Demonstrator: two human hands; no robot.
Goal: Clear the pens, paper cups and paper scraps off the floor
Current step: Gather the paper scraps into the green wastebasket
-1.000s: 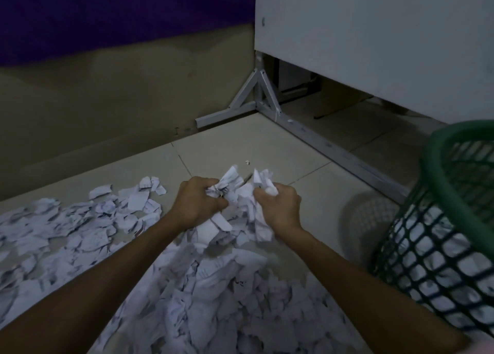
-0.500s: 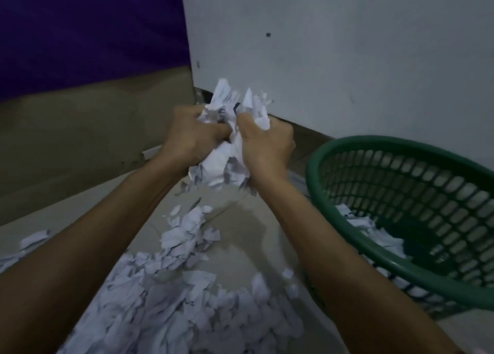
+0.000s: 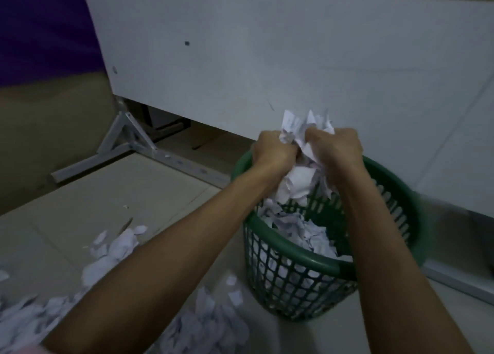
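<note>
The print on the paper scraps [image 3: 295, 185] is too blurred to read.

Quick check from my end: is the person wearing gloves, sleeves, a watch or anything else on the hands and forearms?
Nothing is worn that shows. The left hand and right hand are bare, with no gloves, rings or tape visible. Both forearms are uncovered from the wrist down to the bottom edge of the picture: no sleeves, watch, bracelet or markings. The dim light could hide small details.
</note>
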